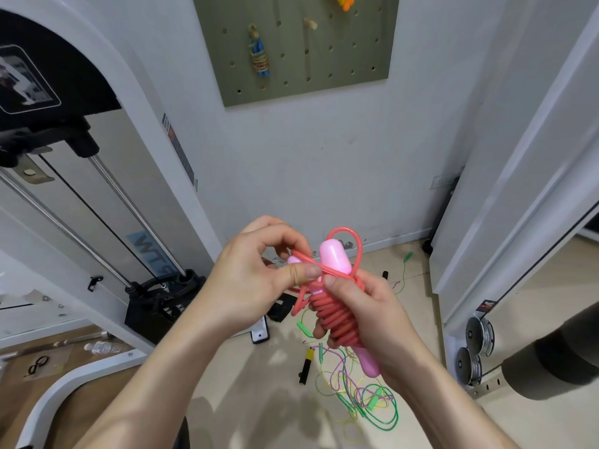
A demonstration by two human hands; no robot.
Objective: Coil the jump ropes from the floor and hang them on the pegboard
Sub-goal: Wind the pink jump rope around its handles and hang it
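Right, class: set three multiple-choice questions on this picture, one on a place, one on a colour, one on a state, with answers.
1. Where is the green rope? A. pegboard B. floor C. in a hand
2. The handles of the red cord are: A. pink B. black C. blue
3. The red cord is: A. all loose B. mostly coiled C. cut
Answers: 1 B, it lies on the floor; 2 A, pink shows above the right hand; 3 B, the right hand holds coils, the left hand pinches a loose strand.
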